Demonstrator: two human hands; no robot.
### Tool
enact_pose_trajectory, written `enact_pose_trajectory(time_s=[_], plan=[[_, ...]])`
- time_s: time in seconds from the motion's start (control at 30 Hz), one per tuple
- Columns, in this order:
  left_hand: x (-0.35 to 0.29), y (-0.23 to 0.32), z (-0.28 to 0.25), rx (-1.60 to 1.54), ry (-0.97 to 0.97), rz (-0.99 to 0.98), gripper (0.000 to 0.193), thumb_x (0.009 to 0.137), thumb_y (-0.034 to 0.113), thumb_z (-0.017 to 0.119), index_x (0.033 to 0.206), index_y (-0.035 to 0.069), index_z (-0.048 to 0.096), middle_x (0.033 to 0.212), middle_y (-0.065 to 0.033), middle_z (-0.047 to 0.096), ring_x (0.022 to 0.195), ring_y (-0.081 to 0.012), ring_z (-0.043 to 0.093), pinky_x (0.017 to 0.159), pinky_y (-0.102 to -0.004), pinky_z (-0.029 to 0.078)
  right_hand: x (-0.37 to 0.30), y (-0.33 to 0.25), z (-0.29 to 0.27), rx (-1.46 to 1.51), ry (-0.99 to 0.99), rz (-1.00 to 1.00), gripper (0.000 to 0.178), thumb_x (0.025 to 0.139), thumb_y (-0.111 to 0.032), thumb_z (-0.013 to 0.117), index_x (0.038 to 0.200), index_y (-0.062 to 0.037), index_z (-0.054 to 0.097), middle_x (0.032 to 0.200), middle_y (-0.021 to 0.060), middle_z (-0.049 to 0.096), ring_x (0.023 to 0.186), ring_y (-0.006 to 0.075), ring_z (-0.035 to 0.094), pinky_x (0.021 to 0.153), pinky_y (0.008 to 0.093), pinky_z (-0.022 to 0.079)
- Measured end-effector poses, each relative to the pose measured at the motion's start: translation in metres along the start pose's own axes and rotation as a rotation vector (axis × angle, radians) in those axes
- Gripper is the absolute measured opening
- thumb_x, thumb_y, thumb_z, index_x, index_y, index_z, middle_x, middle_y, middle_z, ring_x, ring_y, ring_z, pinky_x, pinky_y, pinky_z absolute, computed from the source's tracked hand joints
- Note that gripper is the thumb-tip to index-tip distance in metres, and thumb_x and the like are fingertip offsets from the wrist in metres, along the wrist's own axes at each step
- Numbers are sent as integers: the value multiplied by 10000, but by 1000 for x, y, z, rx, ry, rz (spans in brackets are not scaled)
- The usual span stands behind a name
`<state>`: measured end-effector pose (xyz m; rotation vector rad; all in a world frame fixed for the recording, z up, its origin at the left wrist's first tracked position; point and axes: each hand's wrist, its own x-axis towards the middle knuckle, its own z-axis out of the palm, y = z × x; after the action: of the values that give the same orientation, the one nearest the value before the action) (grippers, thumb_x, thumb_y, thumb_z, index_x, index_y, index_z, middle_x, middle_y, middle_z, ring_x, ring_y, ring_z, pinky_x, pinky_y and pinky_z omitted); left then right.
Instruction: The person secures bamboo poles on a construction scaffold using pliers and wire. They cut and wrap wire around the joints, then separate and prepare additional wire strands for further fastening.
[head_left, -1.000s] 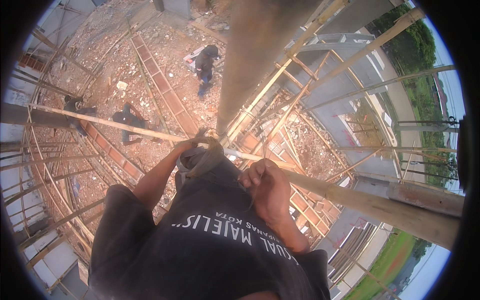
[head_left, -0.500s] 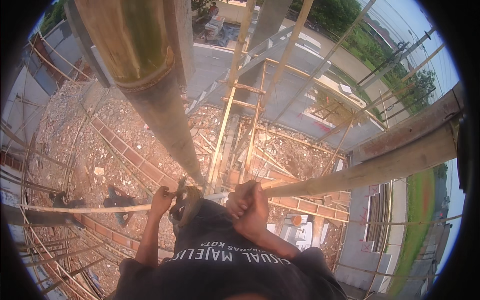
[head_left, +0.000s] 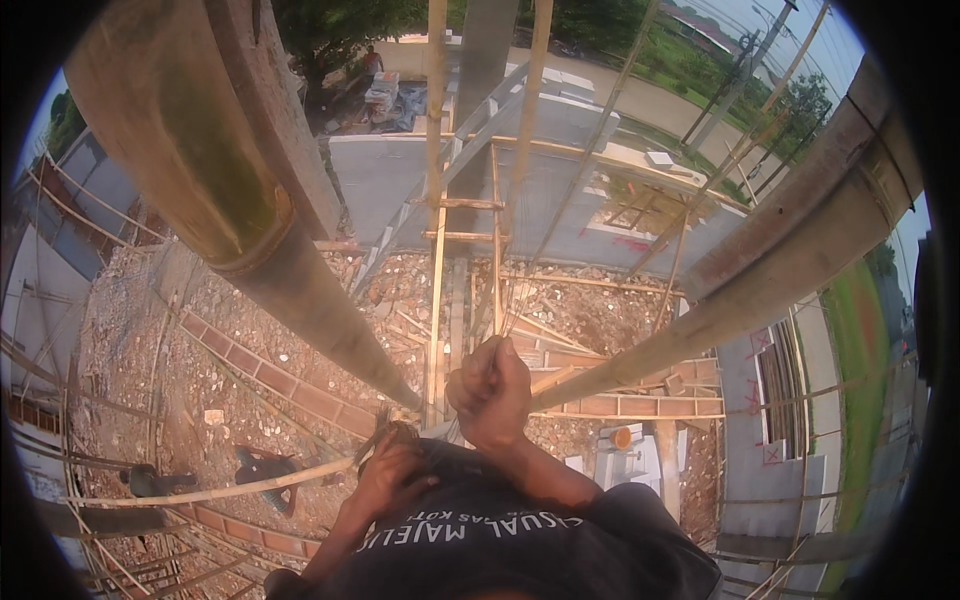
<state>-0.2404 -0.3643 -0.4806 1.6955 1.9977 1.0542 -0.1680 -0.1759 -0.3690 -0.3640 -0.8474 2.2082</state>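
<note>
Flanking R hand [head_left: 490, 395], 2 bamboo poles [head_left: 320, 310], rubble [head_left: 190, 290] & ppl [head_left: 260, 465] below

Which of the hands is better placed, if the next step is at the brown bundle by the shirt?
Probably the left hand: it is at the brown bundle, while the right hand is farther off, its fingers curled closed.

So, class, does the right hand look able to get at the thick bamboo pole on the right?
Probably yes: the right hand appears beside the bamboo pole, nothing visible between them, though its fingers are curled and depth is unclear.
</note>
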Motion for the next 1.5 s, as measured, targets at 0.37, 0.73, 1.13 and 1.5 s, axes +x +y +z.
enact_pose_trajectory(time_s=[0.37,0.73,1.13,1.5], plan=[[-11,-34,11,42,22,231,138,747,124,814,772,60,695,777,-59,677,979,-204,676,1083,-525,388,-18,-32,16,157,-137,148,403,1041,-311,463,708,-95,396,594,-17,322,488,102,259,462,298,229],[-12,-23,15,31,186,257,131,736,27,796,748,65,672,745,-41,662,948,-201,690,1074,-503,401,-14,-60,47,-45,-82,181,459,1029,-293,436,612,-121,351,515,-19,288,443,97,213,429,287,215],[-22,-35,17,76,294,270,179,701,6,797,692,72,631,720,-32,646,955,-203,690,1059,-503,406,-9,-78,55,22,-196,180,463,1028,-284,438,607,-108,359,516,3,301,439,98,203,439,293,213],[-12,-12,14,77,376,200,139,765,145,781,762,94,651,813,-29,653,977,-191,658,1033,-550,425,0,-94,56,120,-372,51,462,1053,-308,321,617,-155,340,462,-55,215,391,63,116,370,258,131]])
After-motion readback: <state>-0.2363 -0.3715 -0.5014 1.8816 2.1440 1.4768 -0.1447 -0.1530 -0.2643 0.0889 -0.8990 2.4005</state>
